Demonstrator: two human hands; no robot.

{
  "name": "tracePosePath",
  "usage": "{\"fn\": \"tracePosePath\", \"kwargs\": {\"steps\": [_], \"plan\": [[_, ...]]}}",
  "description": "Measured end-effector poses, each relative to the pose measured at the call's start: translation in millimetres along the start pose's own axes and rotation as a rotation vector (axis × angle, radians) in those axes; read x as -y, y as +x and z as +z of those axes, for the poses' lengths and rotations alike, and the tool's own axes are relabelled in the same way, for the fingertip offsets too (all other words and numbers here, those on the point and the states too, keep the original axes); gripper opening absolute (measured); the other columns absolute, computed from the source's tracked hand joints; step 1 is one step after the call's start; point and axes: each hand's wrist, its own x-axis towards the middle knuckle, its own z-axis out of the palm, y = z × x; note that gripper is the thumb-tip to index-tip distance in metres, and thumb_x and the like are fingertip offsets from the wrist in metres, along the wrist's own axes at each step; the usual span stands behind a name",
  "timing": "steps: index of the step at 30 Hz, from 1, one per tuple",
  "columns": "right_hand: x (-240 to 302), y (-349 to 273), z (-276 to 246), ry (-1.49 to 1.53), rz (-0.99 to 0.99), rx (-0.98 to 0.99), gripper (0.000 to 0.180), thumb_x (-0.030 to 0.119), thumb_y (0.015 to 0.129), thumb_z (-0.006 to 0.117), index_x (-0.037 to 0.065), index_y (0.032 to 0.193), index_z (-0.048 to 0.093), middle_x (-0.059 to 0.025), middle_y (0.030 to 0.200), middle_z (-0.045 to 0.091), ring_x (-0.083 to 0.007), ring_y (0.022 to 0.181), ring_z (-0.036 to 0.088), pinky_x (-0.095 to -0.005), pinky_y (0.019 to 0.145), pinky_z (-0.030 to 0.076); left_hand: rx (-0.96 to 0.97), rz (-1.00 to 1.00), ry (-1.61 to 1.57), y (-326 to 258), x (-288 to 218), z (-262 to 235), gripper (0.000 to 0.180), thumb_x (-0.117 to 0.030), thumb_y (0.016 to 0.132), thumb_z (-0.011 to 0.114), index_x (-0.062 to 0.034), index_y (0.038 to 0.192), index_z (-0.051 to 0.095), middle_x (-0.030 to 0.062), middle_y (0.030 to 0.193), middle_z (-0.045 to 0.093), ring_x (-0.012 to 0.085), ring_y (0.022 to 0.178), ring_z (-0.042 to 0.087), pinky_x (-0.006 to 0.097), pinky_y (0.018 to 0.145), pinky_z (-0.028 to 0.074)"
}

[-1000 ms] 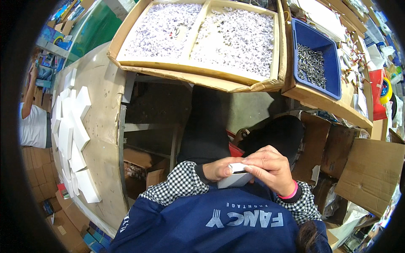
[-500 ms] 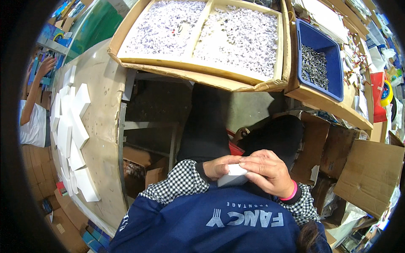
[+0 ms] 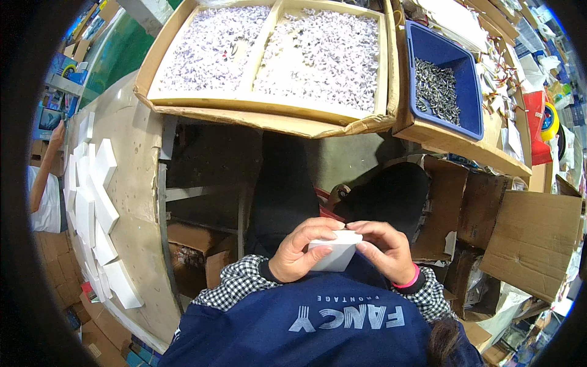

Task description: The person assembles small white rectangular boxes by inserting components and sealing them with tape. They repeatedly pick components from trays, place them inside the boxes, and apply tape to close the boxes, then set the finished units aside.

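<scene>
A small white box (image 3: 334, 258) is held over my lap, close to my blue apron. My left hand (image 3: 299, 251) grips its left side, thumb across the front and fingers along the top edge. From the other side my right hand (image 3: 387, 249) pinches the upper right corner between thumb and fingers. Both hands are closed on the box, and its far side is hidden. On the table to my left lie several flat white boxes (image 3: 84, 208), overlapping in a loose pile.
Ahead stands a divided tray (image 3: 244, 98) full of small white pieces. A blue bin (image 3: 479, 92) beside it holds small dark metal parts. Open cardboard boxes (image 3: 532, 235) stand at my right. A person's arm (image 3: 46, 177) shows beyond the left table (image 3: 137, 177).
My left hand has shifted to the box's left side, and my right hand has drawn back from over its top to the right corner. More of the box's front now shows.
</scene>
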Motion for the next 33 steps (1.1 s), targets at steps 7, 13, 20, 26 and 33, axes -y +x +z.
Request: {"fn": "tracePosePath", "kwargs": {"steps": [7,13,20,26,33], "plan": [[-4,-1,-6,-0.479,-0.238,0.067,0.026,0.001,0.081,0.069,0.0,0.107,0.066,-0.0182,0.108,0.067,-0.0281,0.102,0.066,-0.0325,0.087,0.052,-0.025,0.061,-0.01,-3,15,9,0.035,-0.006,0.091,0.058,-0.0062,0.122,0.043,0.0192,0.127,0.044,0.0267,0.113,0.052,0.038,0.098,0.041],[-1,2,-11,-0.468,-0.307,0.127,0.025,0.002,0.076,0.075,-0.001,0.099,0.064,-0.0195,0.104,0.068,-0.0294,0.097,0.068,-0.0345,0.084,0.054,0.029,0.092,0.004,-2,16,9,0.036,-0.004,0.088,0.063,-0.0071,0.121,0.047,0.0182,0.127,0.046,0.0263,0.114,0.052,0.038,0.098,0.041],[-12,0,-9,-0.613,-0.324,0.144,0.027,0.005,0.074,0.076,0.002,0.1,0.069,-0.0145,0.101,0.069,-0.0261,0.09,0.068,-0.0316,0.077,0.054,0.036,0.023,-0.05,-9,16,-2,0.034,-0.003,0.084,0.069,-0.0071,0.116,0.057,0.0152,0.119,0.055,0.0249,0.11,0.055,0.034,0.094,0.044],[-29,-7,-5,-0.521,-0.378,0.071,0.027,0.004,0.073,0.076,0.002,0.099,0.07,-0.0147,0.1,0.069,-0.0263,0.089,0.068,-0.0327,0.075,0.054,0.059,0.017,-0.122,-16,21,-3,0.032,0.0,0.085,0.067,-0.0067,0.115,0.059,0.0161,0.118,0.057,0.0243,0.107,0.058,0.033,0.09,0.047],[-44,-14,-3,-0.476,-0.438,0.032,0.023,0.004,0.073,0.076,0.002,0.095,0.071,-0.0146,0.1,0.07,-0.0268,0.087,0.069,-0.0325,0.072,0.053,0.054,-0.068,-0.255,-23,24,3,0.028,0.002,0.086,0.065,-0.0063,0.111,0.061,0.0177,0.12,0.059,0.0252,0.108,0.06,0.033,0.091,0.048]]}}
